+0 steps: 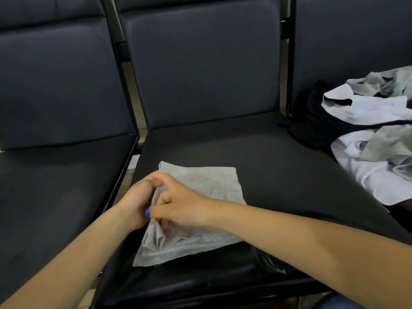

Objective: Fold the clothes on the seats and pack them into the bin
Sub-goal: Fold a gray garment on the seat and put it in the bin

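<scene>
Now both hands meet at the left edge of a grey cloth [200, 188] that lies partly folded on the middle seat [278, 166]. The left hand [139, 200] has its fingers curled round the cloth's left edge and grips it, thumb side up. The right hand [182, 204] comes across from the right, its forearm lying over the cloth's near right corner, and pinches the same edge just beside the left hand, so that the two hands touch. A blue nail [147, 212] shows between them. Under the hands the fabric is bunched and lifted into a few folds, while the far part of the cloth lies flat and nearly square on the seat. Its near end reaches toward the seat's front edge.

On the right seat, well apart from the hands, sits a loose pile [376, 134] of unfolded clothes in white, grey and black; a black piece spills over onto the middle seat's right side. The left seat [55, 192] is dark and padded like the others, with a gap and a metal frame between it and the middle one.
</scene>
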`<action>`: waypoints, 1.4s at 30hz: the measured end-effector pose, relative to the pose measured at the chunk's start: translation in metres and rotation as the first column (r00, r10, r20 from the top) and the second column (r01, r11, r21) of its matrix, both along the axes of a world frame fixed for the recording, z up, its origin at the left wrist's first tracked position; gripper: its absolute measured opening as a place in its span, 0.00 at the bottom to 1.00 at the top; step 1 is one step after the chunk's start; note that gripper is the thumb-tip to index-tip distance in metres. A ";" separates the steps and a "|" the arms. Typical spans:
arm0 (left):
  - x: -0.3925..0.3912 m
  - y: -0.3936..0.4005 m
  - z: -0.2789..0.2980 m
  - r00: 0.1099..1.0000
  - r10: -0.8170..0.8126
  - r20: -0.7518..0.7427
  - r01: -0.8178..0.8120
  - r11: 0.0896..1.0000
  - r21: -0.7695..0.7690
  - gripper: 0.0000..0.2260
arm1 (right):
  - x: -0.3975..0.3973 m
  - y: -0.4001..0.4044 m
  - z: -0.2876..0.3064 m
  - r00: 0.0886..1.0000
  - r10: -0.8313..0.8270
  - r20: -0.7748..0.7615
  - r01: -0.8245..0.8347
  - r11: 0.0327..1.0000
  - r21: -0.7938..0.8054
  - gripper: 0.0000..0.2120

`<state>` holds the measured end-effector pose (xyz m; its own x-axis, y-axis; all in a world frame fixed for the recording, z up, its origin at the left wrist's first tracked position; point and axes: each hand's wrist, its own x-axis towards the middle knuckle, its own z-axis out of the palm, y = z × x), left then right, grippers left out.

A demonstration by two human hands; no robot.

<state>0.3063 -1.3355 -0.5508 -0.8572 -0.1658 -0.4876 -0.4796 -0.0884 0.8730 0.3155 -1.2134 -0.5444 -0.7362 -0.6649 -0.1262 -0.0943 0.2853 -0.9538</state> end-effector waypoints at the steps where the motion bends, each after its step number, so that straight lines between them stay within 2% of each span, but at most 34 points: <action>1: -0.002 -0.001 -0.003 0.999 -0.007 -0.039 0.003 0.996 -0.085 0.13 | 0.001 0.001 -0.001 0.999 0.035 0.027 -0.036 0.998 0.058 0.35; 3: -0.004 -0.003 -0.009 0.997 -0.007 -0.076 -0.013 0.965 -0.263 0.16 | 0.004 0.008 -0.004 0.997 0.067 0.036 -0.071 0.990 0.121 0.35; 4: -0.005 -0.005 -0.011 0.997 0.011 -0.077 -0.034 0.953 -0.300 0.17 | 0.006 0.014 -0.005 0.998 0.056 0.010 -0.057 0.990 0.127 0.32; 5: -0.006 -0.007 -0.013 0.996 0.028 -0.085 -0.053 0.949 -0.312 0.19 | 0.005 0.020 -0.004 0.998 0.031 -0.055 -0.023 0.989 0.144 0.28; 7: -0.006 -0.008 -0.013 0.992 0.052 -0.119 -0.088 0.944 -0.319 0.23 | 0.003 0.034 -0.007 0.944 0.047 -0.326 0.046 0.961 0.272 0.21; 9: -0.005 -0.009 -0.012 0.989 0.069 -0.129 -0.105 0.950 -0.296 0.25 | 0.004 0.045 -0.013 0.818 0.226 -0.530 0.068 0.876 0.478 0.21; 10: -0.006 -0.010 -0.012 0.990 0.072 -0.120 -0.105 0.948 -0.300 0.24 | 0.008 0.048 -0.018 0.774 0.331 -0.539 0.043 0.823 0.567 0.22; 12: -0.008 -0.016 -0.010 0.993 0.055 -0.102 -0.092 0.908 -0.408 0.21 | 0.018 0.051 -0.025 0.757 0.469 -0.455 -0.057 0.741 0.669 0.23; 13: -0.009 -0.019 -0.008 0.997 0.018 -0.079 -0.057 0.847 -0.528 0.18 | 0.023 0.051 -0.028 0.758 0.497 -0.423 -0.094 0.725 0.683 0.23; 15: -0.008 -0.021 0.000 0.995 -0.086 0.055 0.097 0.639 -0.763 0.11 | 0.030 0.052 -0.031 0.750 0.520 -0.409 -0.136 0.726 0.674 0.24; 16: -0.006 -0.018 0.003 0.981 -0.125 0.146 0.191 0.544 -0.817 0.11 | 0.032 0.052 -0.031 0.734 0.539 -0.413 -0.153 0.723 0.673 0.24; 19: -0.004 -0.009 0.004 0.910 -0.194 0.366 0.411 0.302 -0.860 0.21 | 0.037 0.051 -0.030 0.668 0.606 -0.432 -0.202 0.707 0.678 0.25; 21: -0.006 -0.007 0.000 0.875 -0.211 0.435 0.464 0.116 -0.878 0.22 | 0.042 0.049 -0.029 0.672 0.622 -0.401 -0.253 0.702 0.666 0.27; 22: -0.007 -0.005 0.000 0.873 -0.220 0.435 0.461 0.084 -0.883 0.21 | 0.044 0.047 -0.027 0.675 0.634 -0.378 -0.287 0.698 0.657 0.29; 23: -0.007 -0.004 -0.001 0.881 -0.235 0.412 0.446 0.118 -0.887 0.20 | 0.044 0.045 -0.025 0.673 0.644 -0.363 -0.316 0.694 0.647 0.30; 25: -0.008 0.000 -0.002 0.917 -0.250 0.310 0.384 0.352 -0.853 0.17 | 0.042 0.044 -0.018 0.695 0.635 -0.337 -0.357 0.712 0.605 0.29; 26: -0.006 0.002 0.000 0.929 -0.246 0.277 0.363 0.461 -0.810 0.16 | 0.039 0.046 -0.012 0.736 0.596 -0.322 -0.362 0.748 0.556 0.27; 27: -0.004 0.004 0.002 0.932 -0.242 0.269 0.359 0.524 -0.773 0.15 | 0.034 0.048 -0.005 0.790 0.534 -0.300 -0.353 0.797 0.491 0.24; 29: -0.003 0.003 0.004 0.911 -0.263 0.317 0.412 0.539 -0.735 0.14 | 0.022 0.061 0.009 0.875 0.400 -0.272 -0.266 0.868 0.419 0.20; 30: -0.002 0.001 0.006 0.894 -0.277 0.351 0.447 0.535 -0.717 0.16 | 0.014 0.070 0.015 0.893 0.339 -0.298 -0.194 0.884 0.425 0.19; 31: -0.002 0.000 0.007 0.880 -0.295 0.371 0.474 0.543 -0.693 0.24 | 0.005 0.081 0.020 0.901 0.275 -0.334 -0.103 0.887 0.451 0.19; 33: -0.002 -0.003 0.003 0.864 -0.377 0.333 0.498 0.555 -0.666 0.40 | -0.015 0.104 0.025 0.904 0.110 -0.413 0.149 0.825 0.545 0.20; 35: 0.000 -0.002 -0.003 0.838 -0.467 0.282 0.513 0.496 -0.701 0.48 | -0.034 0.126 0.019 0.903 -0.077 -0.422 0.348 0.705 0.618 0.17; 37: 0.004 0.001 -0.007 0.818 -0.519 0.248 0.494 0.414 -0.765 0.42 | -0.045 0.140 0.009 0.952 -0.235 -0.194 0.303 0.650 0.697 0.18; 39: 0.006 0.001 -0.010 0.795 -0.570 0.208 0.459 0.340 -0.821 0.28 | -0.046 0.142 -0.003 0.949 -0.303 0.086 0.156 0.688 0.709 0.21; 40: 0.007 -0.001 -0.011 0.788 -0.586 0.188 0.443 0.327 -0.835 0.21 | -0.045 0.140 -0.008 0.934 -0.311 0.175 0.110 0.716 0.689 0.20; 41: 0.009 -0.001 -0.010 0.799 -0.585 0.142 0.424 0.379 -0.823 0.15 | -0.043 0.137 -0.013 0.926 -0.308 0.218 0.085 0.733 0.675 0.18; 42: 0.012 -0.001 -0.009 0.830 -0.551 0.087 0.405 0.487 -0.773 0.12 | -0.042 0.133 -0.016 0.924 -0.301 0.236 0.072 0.742 0.666 0.15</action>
<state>0.3180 -1.3364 -0.5596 -0.9656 0.0618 -0.2527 -0.0984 0.8125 0.5746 0.2737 -1.0801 -0.5602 -0.6807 -0.1967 -0.7057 0.2913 0.8112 -0.5071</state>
